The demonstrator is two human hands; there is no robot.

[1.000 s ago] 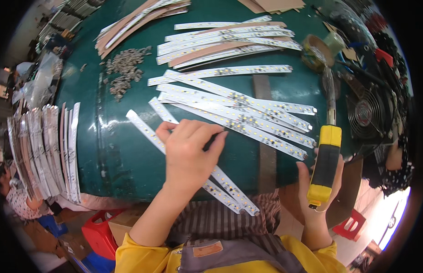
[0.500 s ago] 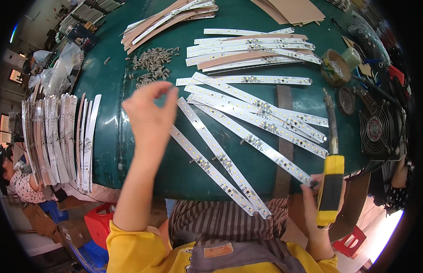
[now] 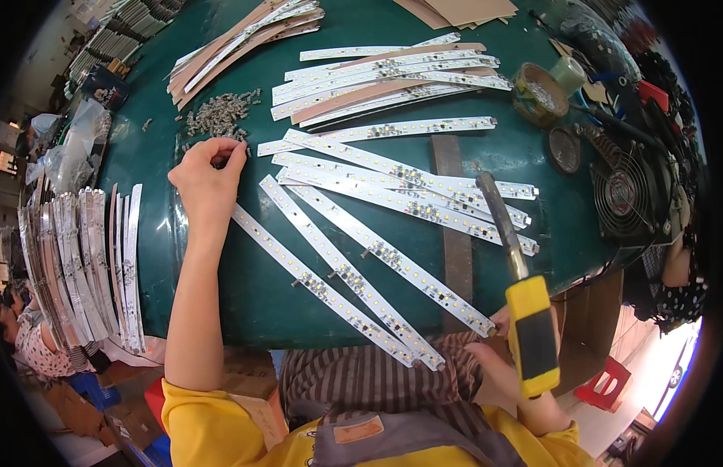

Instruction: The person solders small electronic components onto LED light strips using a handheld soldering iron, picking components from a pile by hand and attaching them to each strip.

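- Green worktable [image 3: 157, 265]: slim white LED strips [image 3: 330, 293] overhang its front edge.
- Left hand [image 3: 204, 177] — fingertips together, beside small grey pieces [image 3: 217, 117].
- Right hand [image 3: 501, 372] — fingers around yellow-and-black soldering iron [image 3: 533, 335].

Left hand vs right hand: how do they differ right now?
- Load: the right hand holds a yellow-and-black tool; the left hand holds no tool, and whether its fingertips pinch a part is unclear.
- Place: the left hand is by the pile of small parts; the right hand is at the near end of an LED strip.
Shared: both are bare.
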